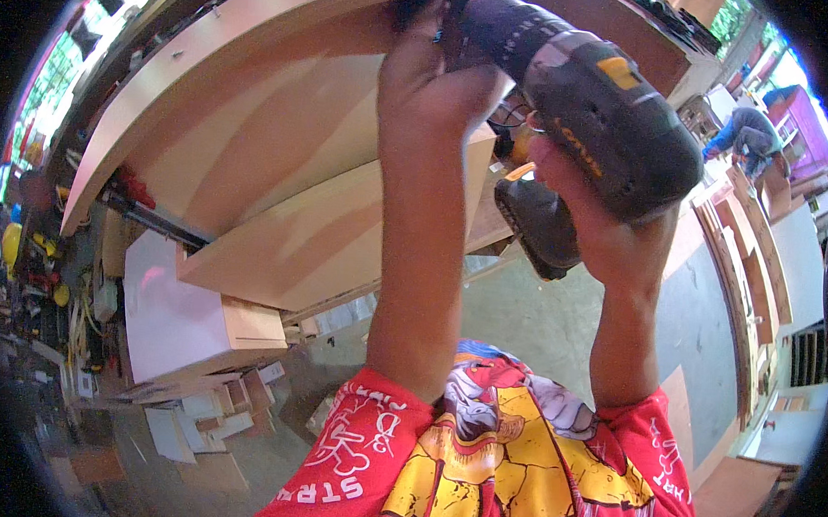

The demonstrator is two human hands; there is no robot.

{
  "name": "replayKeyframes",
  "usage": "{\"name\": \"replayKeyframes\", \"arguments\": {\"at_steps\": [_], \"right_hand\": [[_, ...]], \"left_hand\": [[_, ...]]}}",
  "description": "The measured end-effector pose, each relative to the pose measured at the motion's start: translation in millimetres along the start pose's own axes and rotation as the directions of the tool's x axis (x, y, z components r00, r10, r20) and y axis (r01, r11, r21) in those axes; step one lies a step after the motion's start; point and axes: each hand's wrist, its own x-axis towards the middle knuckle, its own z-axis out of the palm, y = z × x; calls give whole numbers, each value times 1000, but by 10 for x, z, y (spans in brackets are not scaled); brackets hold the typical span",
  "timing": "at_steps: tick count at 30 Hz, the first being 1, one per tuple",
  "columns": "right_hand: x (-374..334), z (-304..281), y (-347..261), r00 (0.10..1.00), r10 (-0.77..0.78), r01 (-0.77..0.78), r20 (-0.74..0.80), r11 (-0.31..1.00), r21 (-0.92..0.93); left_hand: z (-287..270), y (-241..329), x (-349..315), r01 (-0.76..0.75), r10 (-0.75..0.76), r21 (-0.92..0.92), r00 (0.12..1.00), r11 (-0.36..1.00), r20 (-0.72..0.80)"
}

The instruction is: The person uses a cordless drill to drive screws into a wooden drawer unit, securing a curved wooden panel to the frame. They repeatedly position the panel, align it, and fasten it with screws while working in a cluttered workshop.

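A large pale wooden cabinet (254,134) fills the far left and centre, its panels stepping down toward a white board (170,314) and small offcuts (217,407) on the floor at near left. Stacked boards (751,261) lean at the right, where another person (746,138) bends over far off. The cordless drill (583,109), dark grey with a battery at its foot, sits far centre-right, nose against the cabinet's upper edge. The right hand (589,219) wraps its grip, fingers closed round the handle. The left hand (429,77) presses beside the drill's front, fingers curled shut; whether it grips the chuck I cannot tell. Both forearms reach straight away from the red shirt (498,453).
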Motion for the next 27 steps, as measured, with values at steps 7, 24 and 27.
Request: {"name": "replayKeyframes", "arguments": {"at_steps": [7, 24, 27], "right_hand": [[-11, -132, 98, 998, 20, -23, -65, 998, -58], [-501, -604, 279, 977, 114, -97, -179, 990, 102], [-692, -746, 457, 956, 128, -135, -262, 991, -8]], "left_hand": [[-70, -259, 286, 13, 13, -102, 969, 995, 248], [-179, -493, 511, 146, -48, -327, 955, 934, 292], [-278, -601, 525, 146, -69, -240, 951, 960, 302]]}}
